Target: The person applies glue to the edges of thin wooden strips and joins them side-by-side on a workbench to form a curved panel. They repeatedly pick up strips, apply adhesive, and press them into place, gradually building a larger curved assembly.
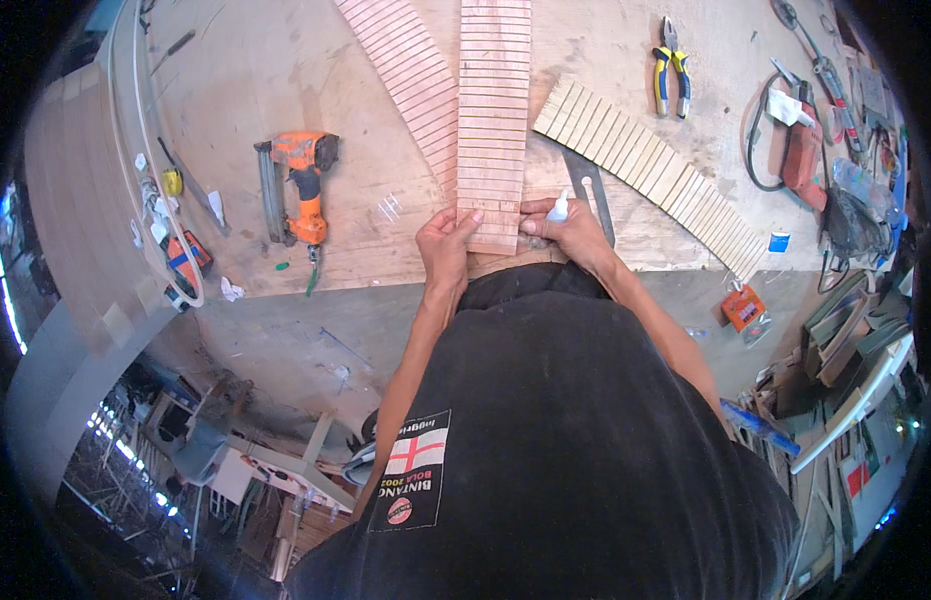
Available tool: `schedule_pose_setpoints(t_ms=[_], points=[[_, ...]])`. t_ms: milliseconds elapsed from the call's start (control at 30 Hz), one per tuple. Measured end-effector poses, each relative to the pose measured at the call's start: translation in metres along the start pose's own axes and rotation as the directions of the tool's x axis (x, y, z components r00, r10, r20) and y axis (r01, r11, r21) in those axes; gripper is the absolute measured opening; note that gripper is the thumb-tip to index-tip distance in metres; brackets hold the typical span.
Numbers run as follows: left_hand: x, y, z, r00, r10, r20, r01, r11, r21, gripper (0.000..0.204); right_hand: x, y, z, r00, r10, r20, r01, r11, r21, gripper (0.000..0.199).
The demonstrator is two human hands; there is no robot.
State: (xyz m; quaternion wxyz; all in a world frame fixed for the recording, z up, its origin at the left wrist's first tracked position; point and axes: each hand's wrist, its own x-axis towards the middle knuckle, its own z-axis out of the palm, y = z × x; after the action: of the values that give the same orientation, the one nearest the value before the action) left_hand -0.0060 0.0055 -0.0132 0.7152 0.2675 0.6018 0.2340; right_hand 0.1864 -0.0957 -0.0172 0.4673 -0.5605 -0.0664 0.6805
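A long reddish grooved wooden board (493,120) lies lengthwise in front of me, its near end at the table's front edge. My left hand (446,248) grips that end from the left, thumb on top and the other fingers mostly hidden. At the right edge of the same end, my right hand (575,232) is closed around a small white squeeze bottle (558,208) with a pointed nozzle. Its fingertips come up against the board's side. A second reddish grooved board (410,85) slants away on the left. To the right, a paler grooved board (650,170) lies diagonally.
An orange nail gun (303,185) with a green hose fitting lies left on the wooden tabletop (385,262). Yellow-and-black pliers (671,75) rest at far right, near a red power tool (805,160) with its cord. A dark metal strip (597,205) sits beside my right hand.
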Motion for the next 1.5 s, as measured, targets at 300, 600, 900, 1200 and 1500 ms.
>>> schedule_pose_setpoints(t_ms=[300, 600, 900, 1200, 1500], points=[[0.001, 0.005, -0.005, 0.999, -0.033, 0.007, 0.033, 0.998, 0.051, 0.022, -0.003, 0.009, 0.003, 0.999, 0.003, -0.048, -0.005, 0.999, -0.036, 0.025], [0.004, 0.009, -0.009, 0.997, -0.061, 0.042, 0.058, 0.996, 0.074, 0.02, 0.002, 0.009, 0.001, 1.0, -0.01, -0.028, 0.01, 1.0, -0.027, 0.022], [0.009, 0.008, -0.013, 0.996, -0.078, 0.044, 0.074, 0.993, 0.097, 0.015, 0.002, 0.006, 0.001, 1.0, 0.012, -0.026, -0.012, 1.0, 0.008, 0.018], [0.008, 0.009, -0.014, 0.992, -0.084, 0.092, 0.071, 0.989, 0.13, 0.018, 0.001, 0.001, 0.001, 0.999, 0.019, -0.044, -0.02, 1.0, -0.024, 0.018], [0.013, 0.007, -0.02, 0.99, -0.069, 0.126, 0.055, 0.992, 0.113, 0.018, 0.005, 0.008, 0.003, 0.997, 0.01, -0.07, -0.012, 0.999, -0.029, 0.017]])
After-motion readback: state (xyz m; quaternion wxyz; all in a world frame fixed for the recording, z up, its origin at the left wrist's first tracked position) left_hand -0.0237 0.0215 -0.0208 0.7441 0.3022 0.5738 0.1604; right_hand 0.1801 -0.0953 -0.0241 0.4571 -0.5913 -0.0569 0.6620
